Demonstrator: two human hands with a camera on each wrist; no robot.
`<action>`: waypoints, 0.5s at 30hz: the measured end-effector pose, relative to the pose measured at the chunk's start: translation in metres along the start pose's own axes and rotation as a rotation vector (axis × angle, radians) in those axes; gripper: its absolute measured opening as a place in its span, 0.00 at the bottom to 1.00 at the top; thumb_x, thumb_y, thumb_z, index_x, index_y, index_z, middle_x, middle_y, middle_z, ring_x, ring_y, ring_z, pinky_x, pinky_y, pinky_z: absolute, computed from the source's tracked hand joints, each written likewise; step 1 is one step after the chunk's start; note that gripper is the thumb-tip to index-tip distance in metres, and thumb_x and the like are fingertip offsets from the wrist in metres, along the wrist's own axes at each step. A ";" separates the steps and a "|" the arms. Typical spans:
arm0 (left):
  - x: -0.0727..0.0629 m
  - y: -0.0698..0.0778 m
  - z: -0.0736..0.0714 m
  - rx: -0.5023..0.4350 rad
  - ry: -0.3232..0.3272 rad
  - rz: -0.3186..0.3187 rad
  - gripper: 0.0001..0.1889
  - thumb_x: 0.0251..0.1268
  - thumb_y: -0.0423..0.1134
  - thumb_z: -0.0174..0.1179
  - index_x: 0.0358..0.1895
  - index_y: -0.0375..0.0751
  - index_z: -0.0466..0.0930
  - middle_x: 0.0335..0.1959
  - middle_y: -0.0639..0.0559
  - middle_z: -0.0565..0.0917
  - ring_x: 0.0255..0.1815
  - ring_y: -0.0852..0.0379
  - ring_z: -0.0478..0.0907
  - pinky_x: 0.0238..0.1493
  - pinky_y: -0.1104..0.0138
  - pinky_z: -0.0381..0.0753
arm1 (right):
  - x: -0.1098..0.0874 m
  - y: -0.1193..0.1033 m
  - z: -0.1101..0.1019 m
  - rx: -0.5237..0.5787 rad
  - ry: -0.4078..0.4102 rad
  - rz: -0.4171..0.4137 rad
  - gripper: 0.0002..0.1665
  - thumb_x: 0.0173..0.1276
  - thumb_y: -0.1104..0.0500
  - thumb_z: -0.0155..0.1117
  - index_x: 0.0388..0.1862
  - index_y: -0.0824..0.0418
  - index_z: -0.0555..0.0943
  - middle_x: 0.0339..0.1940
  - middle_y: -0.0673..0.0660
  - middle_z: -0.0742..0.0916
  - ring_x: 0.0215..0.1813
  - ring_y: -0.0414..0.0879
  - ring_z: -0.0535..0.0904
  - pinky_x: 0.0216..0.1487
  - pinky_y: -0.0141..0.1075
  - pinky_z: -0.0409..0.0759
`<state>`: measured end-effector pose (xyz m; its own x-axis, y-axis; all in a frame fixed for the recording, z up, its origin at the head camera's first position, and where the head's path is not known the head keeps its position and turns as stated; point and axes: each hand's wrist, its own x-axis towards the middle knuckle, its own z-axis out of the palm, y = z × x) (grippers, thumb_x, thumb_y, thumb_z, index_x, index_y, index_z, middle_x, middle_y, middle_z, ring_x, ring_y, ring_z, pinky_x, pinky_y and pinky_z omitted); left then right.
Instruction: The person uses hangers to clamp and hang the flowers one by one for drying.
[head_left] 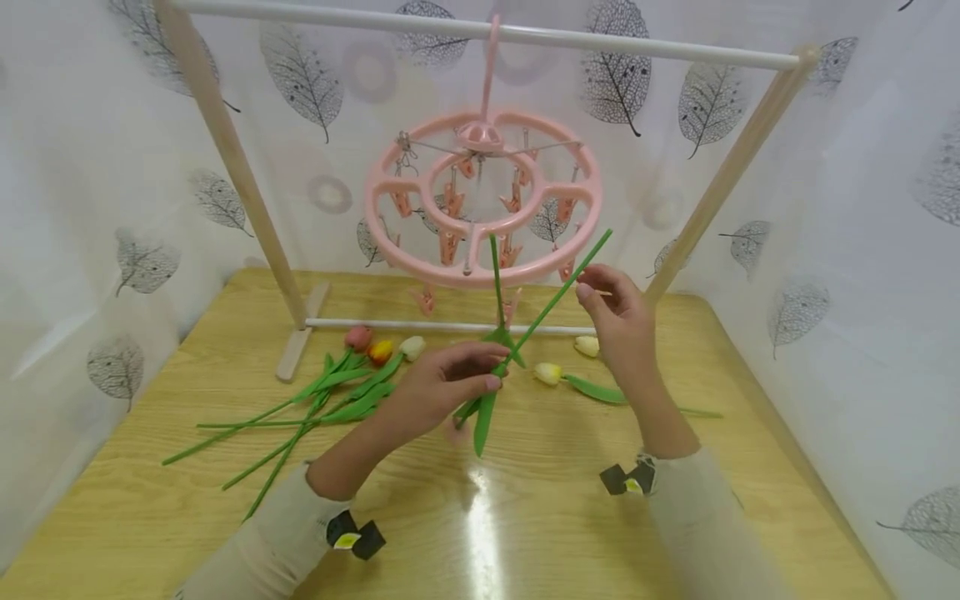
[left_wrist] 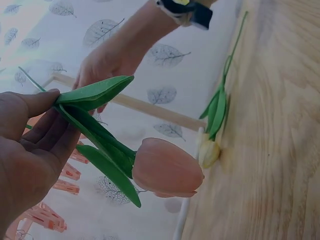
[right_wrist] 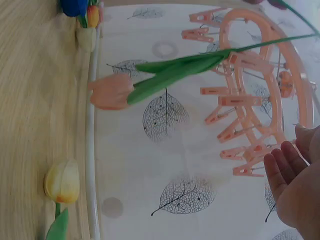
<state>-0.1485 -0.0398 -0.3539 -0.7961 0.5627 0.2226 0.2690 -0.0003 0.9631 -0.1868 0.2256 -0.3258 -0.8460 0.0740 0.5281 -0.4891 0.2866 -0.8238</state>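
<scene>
My left hand (head_left: 442,383) pinches the green stem of a pink tulip (left_wrist: 167,167) between thumb and fingers, its bloom pointing down and the stem slanting up to the right. Beside that stem, another green stem (head_left: 496,267) rises upright to the pink round clip hanger (head_left: 483,275); the right wrist view has a pink tulip (right_wrist: 112,91) with its bloom down in front of the clips. My right hand (head_left: 621,321) is raised at the hanger's right side, fingers loosely bent near the rim and a pink clothespin (right_wrist: 250,170).
The hanger hooks over a white bar (head_left: 637,46) between wooden posts (head_left: 240,175). Several tulips lie at left, with a red bloom (head_left: 358,337) and a white bloom (head_left: 412,347). Pale yellow tulips (head_left: 548,373) lie at right. A leaf-patterned curtain (head_left: 862,167) surrounds the wooden table (head_left: 420,525).
</scene>
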 end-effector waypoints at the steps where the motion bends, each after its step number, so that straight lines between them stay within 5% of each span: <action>1: 0.000 0.000 0.000 0.002 0.000 0.003 0.18 0.73 0.37 0.61 0.63 0.46 0.79 0.52 0.47 0.85 0.52 0.44 0.83 0.47 0.65 0.85 | 0.006 0.003 -0.001 -0.010 0.004 0.010 0.21 0.75 0.56 0.63 0.61 0.66 0.78 0.52 0.52 0.84 0.55 0.40 0.79 0.56 0.26 0.79; 8: -0.001 0.001 -0.002 0.006 0.008 -0.006 0.18 0.73 0.37 0.62 0.63 0.47 0.80 0.51 0.48 0.85 0.51 0.51 0.83 0.47 0.65 0.85 | 0.034 0.014 0.001 0.042 -0.014 0.049 0.22 0.74 0.55 0.64 0.64 0.60 0.78 0.55 0.54 0.85 0.58 0.43 0.80 0.59 0.30 0.79; 15: -0.002 0.002 -0.004 0.047 0.033 0.002 0.18 0.72 0.40 0.63 0.62 0.51 0.81 0.50 0.51 0.86 0.48 0.53 0.84 0.47 0.60 0.85 | 0.041 0.013 0.008 0.064 -0.015 0.097 0.20 0.76 0.55 0.63 0.63 0.60 0.78 0.51 0.50 0.86 0.55 0.42 0.82 0.61 0.31 0.80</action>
<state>-0.1484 -0.0449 -0.3514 -0.8127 0.5351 0.2304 0.2955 0.0378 0.9546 -0.2294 0.2251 -0.3166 -0.8929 0.0843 0.4422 -0.4167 0.2171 -0.8827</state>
